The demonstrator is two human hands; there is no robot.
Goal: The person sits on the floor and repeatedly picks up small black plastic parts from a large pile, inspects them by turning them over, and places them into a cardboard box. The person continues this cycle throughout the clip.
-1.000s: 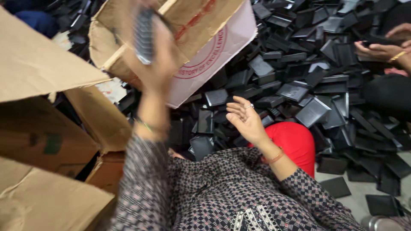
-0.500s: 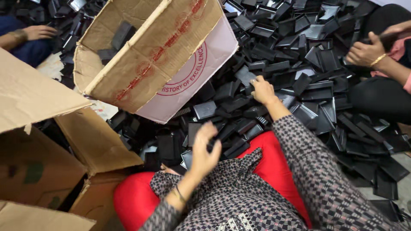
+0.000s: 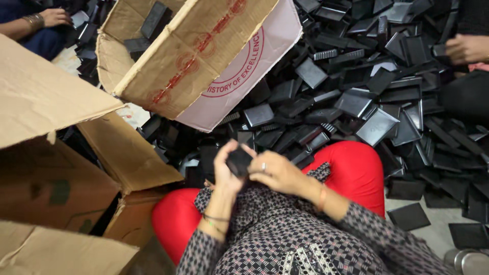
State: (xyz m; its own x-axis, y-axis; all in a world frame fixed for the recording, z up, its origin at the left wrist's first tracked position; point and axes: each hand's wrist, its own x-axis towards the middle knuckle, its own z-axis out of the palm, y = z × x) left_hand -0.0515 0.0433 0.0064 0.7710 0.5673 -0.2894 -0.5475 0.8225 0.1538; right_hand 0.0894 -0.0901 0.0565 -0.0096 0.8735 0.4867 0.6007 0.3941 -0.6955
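Item in hand: one small black plastic piece [image 3: 238, 161], roughly square, held at near centre above the lap. It is gripped from both sides. The left hand [image 3: 225, 170] is curled around its left edge, fingers bent, thumb up against the piece. The right hand [image 3: 275, 172] is closed on its right edge, fingers folded over; a ring is seen on one finger. Both hands are pressed in toward each other, with the piece between them.

Wrists: thin bangles [image 3: 214, 220] are worn on the left, an orange band [image 3: 322, 197] on the right. Sleeves are of a patterned dark fabric [image 3: 285, 239]. Red trousers [image 3: 356, 170] are seen beneath, knees spread left and right.

Heap: a large pile of black plastic pieces [image 3: 367, 102], flat trays and lids of like kind, is spread over the floor from centre to far right, just beyond the knees.

Cartons: one open cardboard box [image 3: 178, 66], tipped on its side, lies at far centre-left; a few black pieces [image 3: 153, 20] are seen inside. A second cardboard box [image 3: 56, 178] with raised flaps stands at near left.

Other persons: a hand with bangles [image 3: 53, 17] at far left is laid among the pieces; another hand [image 3: 466, 48] at far right is closed on a dark piece.

Floor: a bare grey patch [image 3: 433, 231] is seen at near right, with single black pieces on it.
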